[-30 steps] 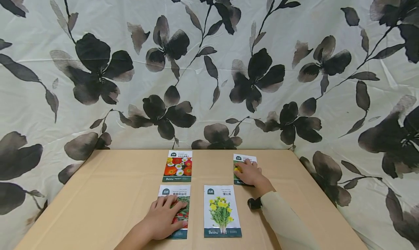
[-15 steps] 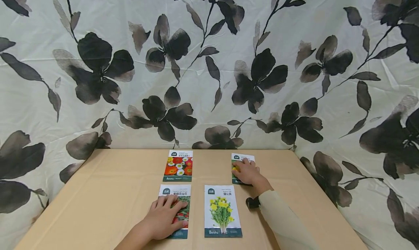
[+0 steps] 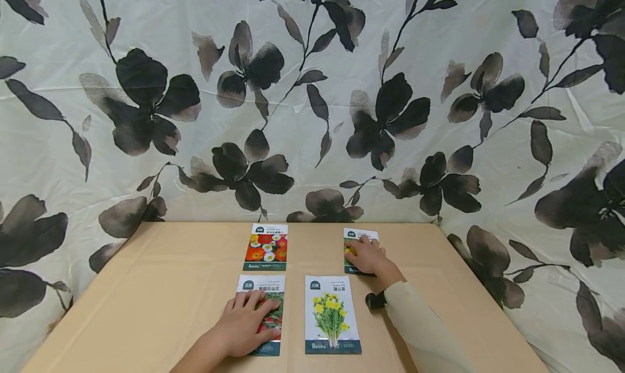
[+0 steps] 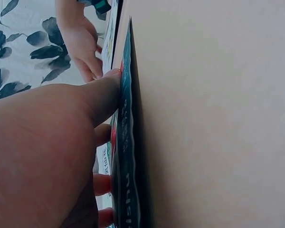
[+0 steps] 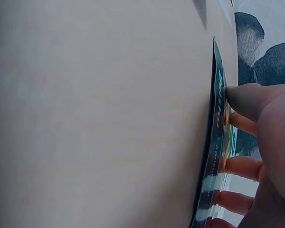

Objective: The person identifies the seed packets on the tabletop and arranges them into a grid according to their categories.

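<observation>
In the head view, my left hand (image 3: 241, 325) rests on a seed packet (image 3: 267, 349) at the near left, its spread fingers covering much of the front. My right hand (image 3: 370, 255) presses with its fingertips on another seed packet (image 3: 360, 234) at the far right, hiding most of its picture. From the left wrist, the thumb (image 4: 104, 95) and fingertips are seen touching the packet's face (image 4: 128, 123). The right wrist view shows the thumb (image 5: 244, 99) and fingertips likewise on the packet (image 5: 217, 123), which lies on the table.
A packet with yellow flowers (image 3: 333, 316) lies at the near right, between my two arms. One with red and white flowers (image 3: 266, 248) lies at the far left. A floral cloth (image 3: 312, 118) hangs behind the light brown table (image 3: 146, 308).
My right hand has slid the far right packet slightly to the left across the table. The left hand and its packet have stayed in place.
</observation>
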{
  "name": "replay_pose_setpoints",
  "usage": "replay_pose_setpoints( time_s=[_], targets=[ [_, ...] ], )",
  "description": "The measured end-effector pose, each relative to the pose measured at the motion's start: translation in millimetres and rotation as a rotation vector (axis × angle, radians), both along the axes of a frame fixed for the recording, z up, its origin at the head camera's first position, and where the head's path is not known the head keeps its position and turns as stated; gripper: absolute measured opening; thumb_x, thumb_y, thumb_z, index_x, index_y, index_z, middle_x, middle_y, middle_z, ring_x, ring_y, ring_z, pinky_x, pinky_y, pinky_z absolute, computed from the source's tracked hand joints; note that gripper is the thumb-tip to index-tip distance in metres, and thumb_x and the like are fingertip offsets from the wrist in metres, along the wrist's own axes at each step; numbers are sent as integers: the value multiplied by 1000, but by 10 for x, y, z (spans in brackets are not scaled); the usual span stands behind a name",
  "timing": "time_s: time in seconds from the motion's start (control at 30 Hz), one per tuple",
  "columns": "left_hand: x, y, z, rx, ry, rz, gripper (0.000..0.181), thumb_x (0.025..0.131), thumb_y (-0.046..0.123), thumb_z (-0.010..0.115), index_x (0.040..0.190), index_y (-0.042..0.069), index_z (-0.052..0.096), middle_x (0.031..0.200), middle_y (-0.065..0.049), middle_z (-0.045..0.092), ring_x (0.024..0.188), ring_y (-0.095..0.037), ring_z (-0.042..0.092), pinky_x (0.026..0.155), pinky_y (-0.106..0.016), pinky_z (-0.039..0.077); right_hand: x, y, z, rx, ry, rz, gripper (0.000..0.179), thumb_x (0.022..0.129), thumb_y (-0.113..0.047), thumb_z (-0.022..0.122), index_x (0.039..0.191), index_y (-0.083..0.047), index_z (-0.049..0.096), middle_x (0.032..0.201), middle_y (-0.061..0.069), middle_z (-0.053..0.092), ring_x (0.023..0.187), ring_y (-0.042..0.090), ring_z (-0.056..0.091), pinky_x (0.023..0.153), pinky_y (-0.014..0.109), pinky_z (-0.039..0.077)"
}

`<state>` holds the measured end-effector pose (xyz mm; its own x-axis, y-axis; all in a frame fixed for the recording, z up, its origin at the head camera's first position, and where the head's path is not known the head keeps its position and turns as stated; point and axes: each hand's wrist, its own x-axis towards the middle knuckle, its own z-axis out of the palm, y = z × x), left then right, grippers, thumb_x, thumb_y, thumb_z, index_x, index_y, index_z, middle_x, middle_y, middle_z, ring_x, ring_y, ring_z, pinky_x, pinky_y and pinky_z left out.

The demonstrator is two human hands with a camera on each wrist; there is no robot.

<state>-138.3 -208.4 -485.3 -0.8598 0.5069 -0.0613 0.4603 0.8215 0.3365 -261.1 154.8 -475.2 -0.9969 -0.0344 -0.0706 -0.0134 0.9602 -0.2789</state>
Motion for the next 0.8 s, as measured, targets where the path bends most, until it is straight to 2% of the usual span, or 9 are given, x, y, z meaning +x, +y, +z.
replay_pose_setpoints(
  time_s=[0.47, 0.8],
  targets=[
    [-10, 3, 19, -17, -8, 2, 62, 90, 62, 67, 141, 28, 60, 148, -14, 48, 132, -41, 39, 107, -70, 32, -106, -86, -63, 18, 3, 17, 48, 102, -47, 59, 147, -30, 56, 149, 14, 46, 128, 41, 41, 99, 61, 38],
    [-21, 1, 0, -14, -6, 2, 63, 89, 62, 67, 140, 27, 61, 148, -14, 48, 132, -41, 39, 107, -70, 32, -123, -170, -7, -9, -14, 13, 48, 101, -45, 61, 145, -25, 57, 149, 15, 47, 128, 42, 41, 102, 63, 36]
  ],
)
